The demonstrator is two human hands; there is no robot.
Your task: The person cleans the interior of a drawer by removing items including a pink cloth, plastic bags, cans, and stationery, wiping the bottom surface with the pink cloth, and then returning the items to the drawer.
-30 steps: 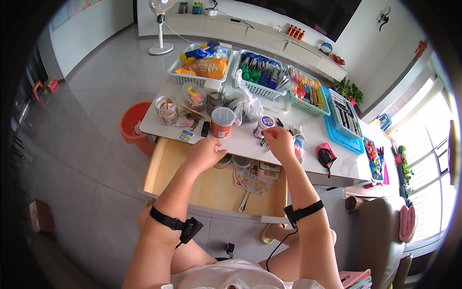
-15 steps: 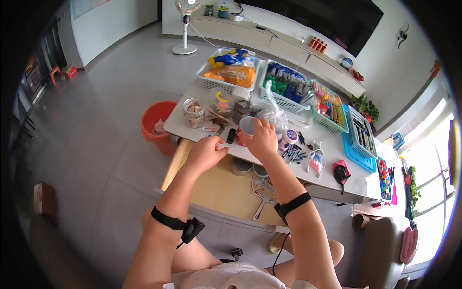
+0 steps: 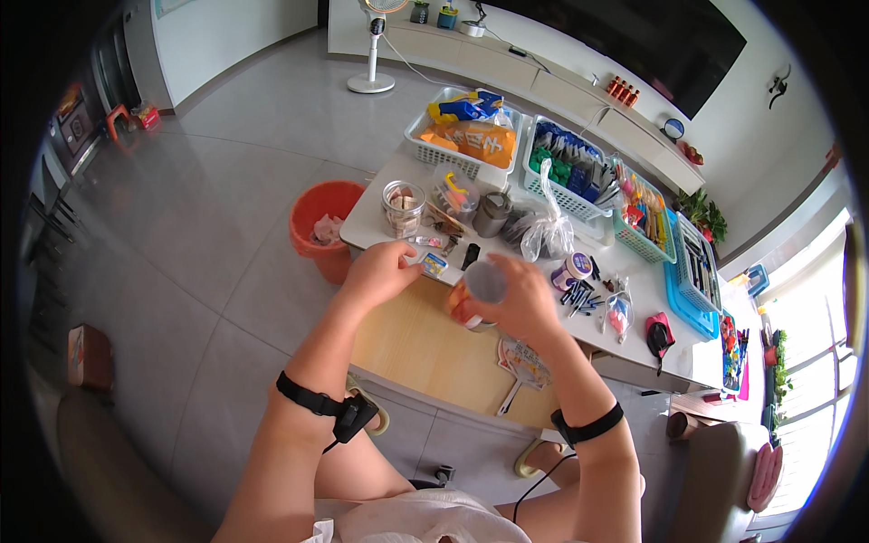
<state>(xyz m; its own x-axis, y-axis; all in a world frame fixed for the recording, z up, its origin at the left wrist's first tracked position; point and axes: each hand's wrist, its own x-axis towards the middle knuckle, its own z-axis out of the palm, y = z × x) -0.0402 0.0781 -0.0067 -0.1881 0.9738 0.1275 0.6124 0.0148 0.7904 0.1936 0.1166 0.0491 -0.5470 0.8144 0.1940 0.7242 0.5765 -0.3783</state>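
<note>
My right hand (image 3: 525, 294) grips a clear plastic cup (image 3: 486, 282) with an orange-red side, tilted over the drawer in front of the table edge. Its fingers wrap the cup's right side. Left of it, my left hand (image 3: 385, 271) hovers by the table edge, fingers loosely curled, thumb and forefinger apart, nothing visible between them. A small blue and yellow packet (image 3: 434, 264) lies right beside those fingertips. Behind it is a small black object (image 3: 471, 256). The open wooden drawer (image 3: 407, 339) sits below both hands and contains a printed hand fan (image 3: 520, 366).
On the white table (image 3: 380, 195) stand a glass jar (image 3: 403, 208), a grey canister (image 3: 491, 214), a knotted clear bag (image 3: 548, 226) and a purple-white tub (image 3: 572, 270) beside several pens (image 3: 579, 297). Baskets (image 3: 566, 185) line the back. A red bin (image 3: 312, 204) stands left.
My right hand has moved the cup from the tabletop toward me, over the drawer. My left hand has drawn away from the cup, and the packet now shows. The view has shifted slightly.
</note>
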